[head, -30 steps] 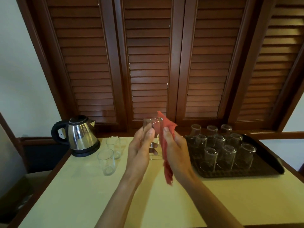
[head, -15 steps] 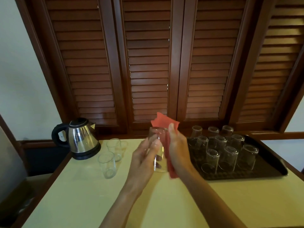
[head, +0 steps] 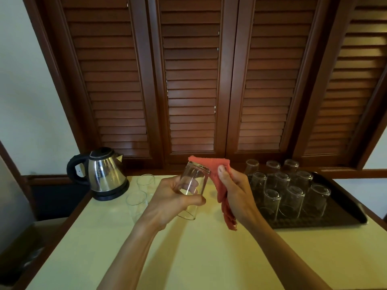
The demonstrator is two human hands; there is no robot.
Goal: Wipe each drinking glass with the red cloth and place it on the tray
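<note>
My left hand grips a clear drinking glass above the table, base up and tilted. Beside it my right hand holds the red cloth; the cloth's top edge touches the glass's upturned base and its tail hangs below my palm. To the right, a dark tray carries several glasses standing upside down. Two upright glasses wait at the left, near the kettle.
A steel electric kettle with a black handle stands at the table's back left corner. Brown louvred shutters close off the wall behind. The cream table top stretches toward me, edged in dark wood.
The cloth has come off the side of the glass and now drapes by its upturned base. My left hand has tipped the glass further over. Both hands shifted slightly.
</note>
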